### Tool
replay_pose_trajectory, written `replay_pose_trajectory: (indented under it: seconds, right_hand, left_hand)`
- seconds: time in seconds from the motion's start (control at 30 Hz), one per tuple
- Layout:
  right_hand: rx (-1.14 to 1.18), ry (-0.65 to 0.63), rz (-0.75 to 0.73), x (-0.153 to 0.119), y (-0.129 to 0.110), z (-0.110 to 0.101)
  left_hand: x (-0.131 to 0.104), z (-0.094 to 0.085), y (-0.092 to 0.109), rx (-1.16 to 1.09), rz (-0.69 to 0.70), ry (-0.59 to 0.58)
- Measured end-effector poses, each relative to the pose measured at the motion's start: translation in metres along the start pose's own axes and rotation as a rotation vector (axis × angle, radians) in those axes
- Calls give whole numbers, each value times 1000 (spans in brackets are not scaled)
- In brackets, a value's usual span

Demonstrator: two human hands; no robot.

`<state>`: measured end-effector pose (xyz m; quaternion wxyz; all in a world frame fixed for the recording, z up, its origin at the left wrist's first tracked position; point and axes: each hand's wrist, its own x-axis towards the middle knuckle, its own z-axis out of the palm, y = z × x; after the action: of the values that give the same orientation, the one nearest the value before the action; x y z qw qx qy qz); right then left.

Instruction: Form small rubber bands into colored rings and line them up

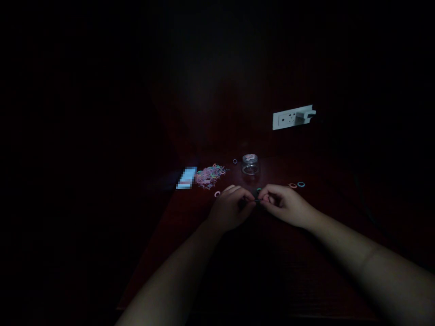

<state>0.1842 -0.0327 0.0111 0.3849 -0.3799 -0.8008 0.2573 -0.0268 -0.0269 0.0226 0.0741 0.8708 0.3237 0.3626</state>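
Together, the left hand [233, 206] and right hand [288, 206] pinch a thin, dim strand [257, 200] that bridges their closed fingers [245, 194] in front of a clear jar [250, 167], with a pile of colorful bands [210, 175] lying left of the jar.

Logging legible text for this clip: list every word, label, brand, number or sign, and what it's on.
No text can be read.
Lit screen: pixelated, unreadable.
Jar top: pale patches, too small to tell if printed.
Wall socket: no legible marking.
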Motion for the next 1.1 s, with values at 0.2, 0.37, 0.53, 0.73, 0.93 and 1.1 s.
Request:
replay_pose_trajectory:
  seconds: [0.2, 0.37, 0.53, 0.73, 0.93, 1.1]
  right_hand:
    - [-13, 8, 3, 0, 0, 0]
    - [-12, 10, 7, 0, 0, 0]
    - [-15, 8, 5, 0, -1, 0]
    - [-24, 32, 0, 0, 1, 0]
    - [-25, 45, -3, 0, 4, 0]
    - [-24, 51, 13, 2, 2, -1]
  left_hand:
    - [0, 0, 0, 2, 13, -1]
    - [0, 0, -1, 5, 11, 6]
    - [0, 1, 0, 9, 8, -3]
    - [-2, -12, -8, 60, -27, -2]
    - [-10, -55, -24, 240, -546, -461]
    - [-12, -73, -21, 264, -786, -790]
